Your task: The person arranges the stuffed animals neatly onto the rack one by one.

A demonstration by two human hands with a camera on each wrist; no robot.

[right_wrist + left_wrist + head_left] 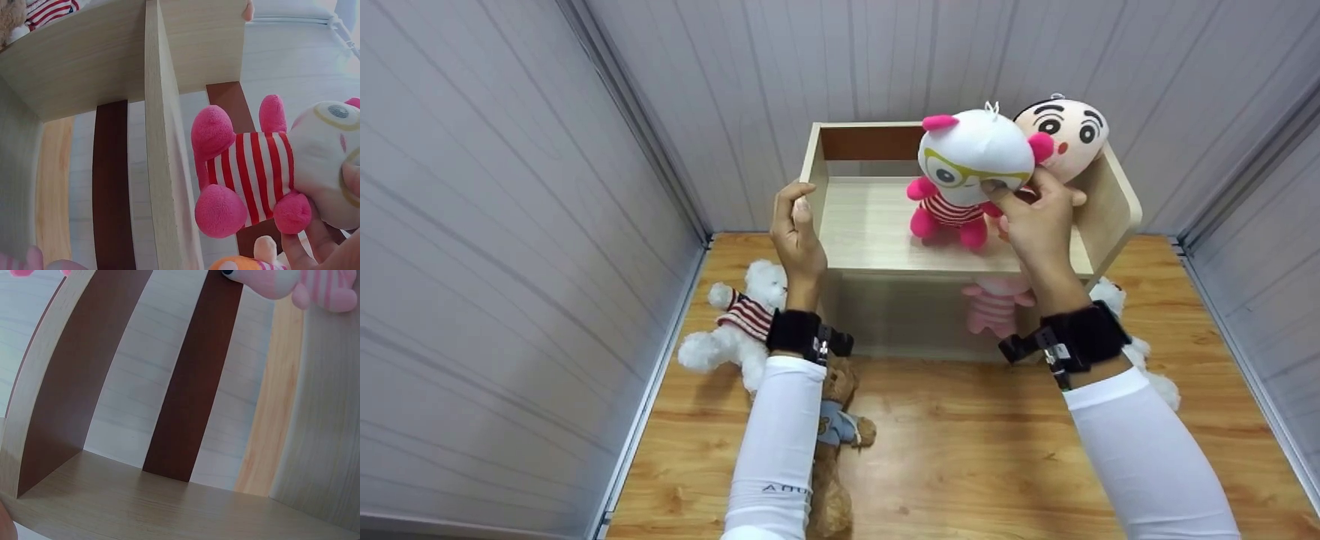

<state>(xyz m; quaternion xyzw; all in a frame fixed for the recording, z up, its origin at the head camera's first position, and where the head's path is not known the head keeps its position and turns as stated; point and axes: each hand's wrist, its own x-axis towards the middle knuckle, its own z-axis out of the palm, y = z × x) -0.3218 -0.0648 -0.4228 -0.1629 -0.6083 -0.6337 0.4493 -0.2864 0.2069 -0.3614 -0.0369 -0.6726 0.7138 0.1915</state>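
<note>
My right hand (pixel 1041 225) grips the head of a plush toy (pixel 979 154) with a white head, pink ears, yellow glasses and a red-striped body. Its pink feet hang just over the upper board of a small wooden shelf (pixel 877 225); whether they touch is unclear. In the right wrist view the toy's striped body (pixel 250 174) shows whole, with my fingertips behind its neck. With bent fingers my left hand (pixel 799 236) holds the front edge of the shelf's left side panel. Behind the toy, a round-faced doll (pixel 1076 139) leans in the shelf's right corner.
Inside the lower compartment sits a pink striped plush (pixel 994 307). On the wooden floor lie a white teddy bear (pixel 746 319) left of the shelf, a brown teddy bear (pixel 836 424) in front, and a white plush (pixel 1151 371) at the right. Panelled walls (pixel 495 225) enclose the space.
</note>
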